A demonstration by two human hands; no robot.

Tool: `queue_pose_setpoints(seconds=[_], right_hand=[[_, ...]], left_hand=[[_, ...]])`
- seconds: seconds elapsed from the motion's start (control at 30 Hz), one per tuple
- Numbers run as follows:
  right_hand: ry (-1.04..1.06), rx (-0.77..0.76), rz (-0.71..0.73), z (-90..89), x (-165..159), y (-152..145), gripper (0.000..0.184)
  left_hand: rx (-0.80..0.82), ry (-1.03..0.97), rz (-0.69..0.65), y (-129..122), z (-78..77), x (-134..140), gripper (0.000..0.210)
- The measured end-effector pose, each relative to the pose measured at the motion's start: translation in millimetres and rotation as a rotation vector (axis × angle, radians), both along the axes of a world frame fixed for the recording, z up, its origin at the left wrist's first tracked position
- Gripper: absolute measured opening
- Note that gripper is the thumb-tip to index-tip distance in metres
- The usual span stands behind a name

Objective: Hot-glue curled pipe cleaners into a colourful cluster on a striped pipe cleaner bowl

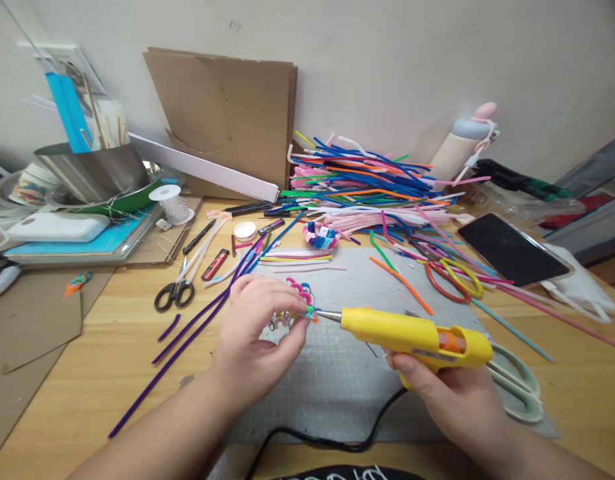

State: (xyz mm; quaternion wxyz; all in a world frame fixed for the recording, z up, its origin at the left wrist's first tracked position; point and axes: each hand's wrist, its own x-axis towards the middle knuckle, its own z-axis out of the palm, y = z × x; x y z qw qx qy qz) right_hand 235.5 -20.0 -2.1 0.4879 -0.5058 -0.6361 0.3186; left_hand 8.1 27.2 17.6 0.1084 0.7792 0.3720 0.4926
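My left hand (260,323) pinches a small colourful pipe-cleaner piece (300,290) with pink loops and bits of green, blue and orange. Part of that piece is hidden behind the fingers. My right hand (457,393) is wrapped round the handle of a yellow hot glue gun (397,328), held level and pointing left. Its metal nozzle reaches the green and blue end of the piece, at my left fingertips. From the glue gun a black cord (337,440) curves down to the front edge. Both hands are above a grey cutting mat (332,393).
Behind lies a heap of coloured pipe cleaners (367,180). Black scissors (174,290), a red lighter (215,264) and long purple pipe cleaners (167,363) are at left. To the right are a phone (514,247), red-and-yellow-handled scissors (450,280) and pale green-handled scissors (522,390). Cardboard (257,120) leans on the wall.
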Motion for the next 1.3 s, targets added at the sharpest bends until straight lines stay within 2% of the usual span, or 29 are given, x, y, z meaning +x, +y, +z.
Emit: queue_pose_setpoints(seconds=[0.27, 0.47, 0.73, 0.93, 1.3], right_hand=[[-0.103, 0.043, 0.115, -2.5, 6, 0, 0.007], [-0.079, 0.057, 0.137, -5.7, 9, -2, 0.014], [-0.124, 0.059, 0.088, -5.4, 8, -1, 0.012], [-0.177, 0.058, 0.14, -4.5, 9, 0, 0.01], [-0.184, 0.091, 0.179, 10.1, 4, 4, 0.01]], left_hand=[[0.001, 0.002, 0.023, 0, -0.7, 0, 0.018], [0.004, 0.003, 0.02, 0, -1.0, -1, 0.019], [0.002, 0.007, 0.015, 0, -0.3, 0, 0.019], [-0.004, -0.008, 0.041, -1, -0.8, 0, 0.018], [-0.012, 0.008, 0.061, -1, -1.6, 0, 0.017]])
